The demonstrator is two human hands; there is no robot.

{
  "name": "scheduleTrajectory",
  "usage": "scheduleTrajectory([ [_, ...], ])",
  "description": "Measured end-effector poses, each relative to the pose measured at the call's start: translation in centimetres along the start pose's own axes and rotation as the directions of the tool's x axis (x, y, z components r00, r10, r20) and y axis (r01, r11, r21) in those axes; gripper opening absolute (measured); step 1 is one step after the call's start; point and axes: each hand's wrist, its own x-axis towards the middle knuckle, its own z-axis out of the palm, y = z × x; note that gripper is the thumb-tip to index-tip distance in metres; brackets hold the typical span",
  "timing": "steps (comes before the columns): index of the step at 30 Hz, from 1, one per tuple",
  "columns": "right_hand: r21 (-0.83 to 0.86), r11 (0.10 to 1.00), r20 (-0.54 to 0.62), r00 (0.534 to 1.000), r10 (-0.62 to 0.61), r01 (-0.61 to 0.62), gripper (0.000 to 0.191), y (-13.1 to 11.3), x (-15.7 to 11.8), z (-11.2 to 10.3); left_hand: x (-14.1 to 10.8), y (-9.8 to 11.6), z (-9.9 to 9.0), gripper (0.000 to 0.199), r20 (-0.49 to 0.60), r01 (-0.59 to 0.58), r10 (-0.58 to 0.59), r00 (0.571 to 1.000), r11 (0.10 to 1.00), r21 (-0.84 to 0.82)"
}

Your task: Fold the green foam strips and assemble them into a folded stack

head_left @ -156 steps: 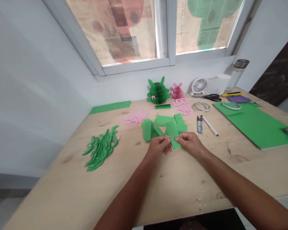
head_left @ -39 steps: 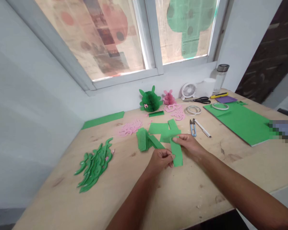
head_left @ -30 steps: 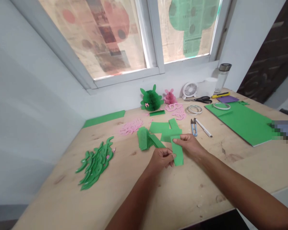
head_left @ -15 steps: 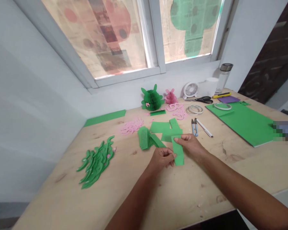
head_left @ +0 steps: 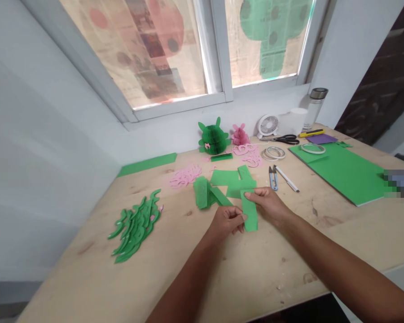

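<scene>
Both hands hold one narrow strip of green paper (head_left: 250, 211) just above the table. My left hand (head_left: 227, 220) pinches its lower left edge, fingers curled. My right hand (head_left: 265, 202) grips the upper right part, thumb on the face of the strip. Behind the strip lie flat green paper pieces (head_left: 224, 178). To the left of them is a bundle of folded green paper (head_left: 201, 193), with a loose green strip (head_left: 221, 196) leaning from it.
Cut green shapes (head_left: 136, 231) are heaped at left, pink cutouts (head_left: 186, 175) behind. Blue snips (head_left: 273, 178), a white pen (head_left: 287, 178), tape rolls (head_left: 273, 154) and black scissors (head_left: 284, 139) lie to the right. A green sheet (head_left: 350, 175) covers the right side. A fan (head_left: 268, 125) stands near the wall.
Almost nothing differs. Both hands keep their grip on the green strip, and the view has shifted very slightly.
</scene>
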Motion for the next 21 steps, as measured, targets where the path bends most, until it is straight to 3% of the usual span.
scheduleTrajectory([
  [10,-0.031,1.000,0.004,1.000,-0.006,0.006,0.032,-0.2,0.0,0.1,0.1,0.0,0.0,0.022,-0.031,-0.014,0.014,0.999,1.000,0.003],
  [14,-0.066,0.997,0.065,0.997,0.040,-0.036,0.033,0.3,0.1,0.1,0.0,0.2,-0.2,0.025,-0.054,-0.022,0.023,0.998,1.000,0.017],
  [18,-0.142,0.990,0.163,0.986,0.026,-0.003,0.035,0.8,0.2,0.2,0.0,0.4,-0.7,0.026,-0.075,-0.031,0.034,0.997,0.999,0.043],
  [21,-0.171,0.985,0.161,0.987,0.019,0.009,0.035,1.2,0.3,0.3,0.1,0.3,-1.0,0.026,-0.083,-0.042,0.046,0.995,0.998,0.054],
])
